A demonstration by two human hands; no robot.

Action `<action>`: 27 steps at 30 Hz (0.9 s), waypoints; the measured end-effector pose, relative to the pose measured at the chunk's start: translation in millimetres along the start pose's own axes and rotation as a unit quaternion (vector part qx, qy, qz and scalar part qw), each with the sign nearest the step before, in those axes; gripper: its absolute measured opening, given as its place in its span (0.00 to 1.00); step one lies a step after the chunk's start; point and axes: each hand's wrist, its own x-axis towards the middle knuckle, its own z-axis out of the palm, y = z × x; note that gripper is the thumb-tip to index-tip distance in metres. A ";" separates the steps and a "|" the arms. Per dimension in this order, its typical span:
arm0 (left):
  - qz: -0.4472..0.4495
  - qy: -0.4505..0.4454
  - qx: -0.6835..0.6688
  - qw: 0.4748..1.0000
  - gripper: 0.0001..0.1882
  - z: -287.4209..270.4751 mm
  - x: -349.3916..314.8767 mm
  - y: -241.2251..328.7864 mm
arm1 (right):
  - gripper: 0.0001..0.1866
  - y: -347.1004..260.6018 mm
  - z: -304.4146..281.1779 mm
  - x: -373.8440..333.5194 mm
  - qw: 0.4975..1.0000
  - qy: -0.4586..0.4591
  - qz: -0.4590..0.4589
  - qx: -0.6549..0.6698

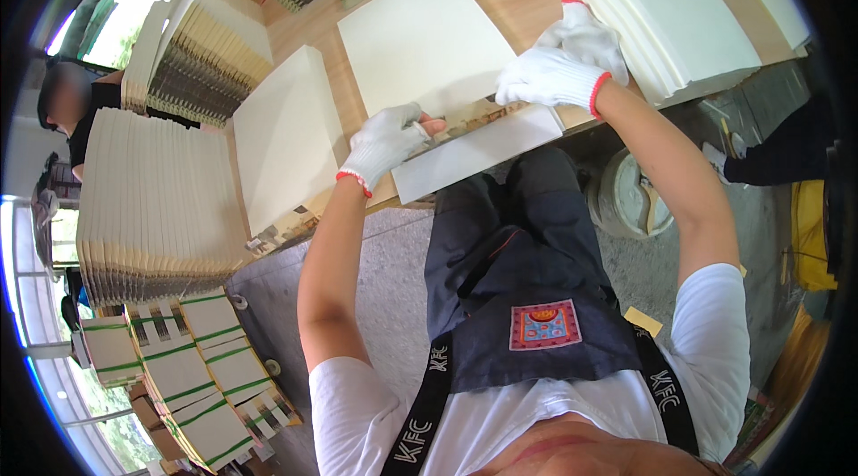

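Observation:
A large white sheet lies on the table in front of me, with a printed picture strip along its near side and a white flap reaching past the table edge over my lap. My left hand, in a white knit glove with a red cuff, pinches the left end of the printed strip; a bare fingertip pokes out. My gloved right hand bends its fingers down onto the strip's right end. Just beyond it lies a crumpled white glove. What the right fingertips grip underneath is hidden.
Left of the sheet stands a white stack, then a tall fanned pile. At right is another thick white stack. Green-strapped bundles sit lower left. A round bucket stands under the table. Another person is at far left.

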 end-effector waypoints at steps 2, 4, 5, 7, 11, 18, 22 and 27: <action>0.020 0.041 0.124 0.991 0.23 -1.6 -4.6 -2.6 | 0.17 -5.8 -4.6 1.8 1.000 0.008 0.021 -0.014; 0.047 0.081 0.189 0.978 0.23 1.8 -1.3 -20.2 | 0.17 -5.3 -5.7 4.4 1.000 0.008 0.029 -0.002; 0.039 0.086 0.178 0.979 0.23 3.2 2.3 -25.0 | 0.17 -0.4 -2.7 6.6 1.000 0.017 0.025 0.007; 0.019 0.098 0.157 0.983 0.23 6.8 8.2 -35.1 | 0.16 0.2 -0.8 8.4 0.999 0.030 0.042 0.017; 0.009 0.131 0.042 0.990 0.21 15.7 13.6 -46.5 | 0.16 6.3 7.2 6.8 0.990 0.073 0.086 0.083; -0.011 0.142 0.018 0.990 0.20 19.8 14.3 -52.0 | 0.14 22.0 35.7 9.6 0.970 0.148 0.047 0.189; -0.002 0.129 0.063 0.990 0.19 16.1 13.6 -47.9 | 0.15 25.4 41.0 10.7 0.972 0.164 0.028 0.167; 0.075 0.077 0.158 0.982 0.24 1.0 19.9 -32.5 | 0.16 31.7 45.9 11.1 0.968 0.172 0.037 0.180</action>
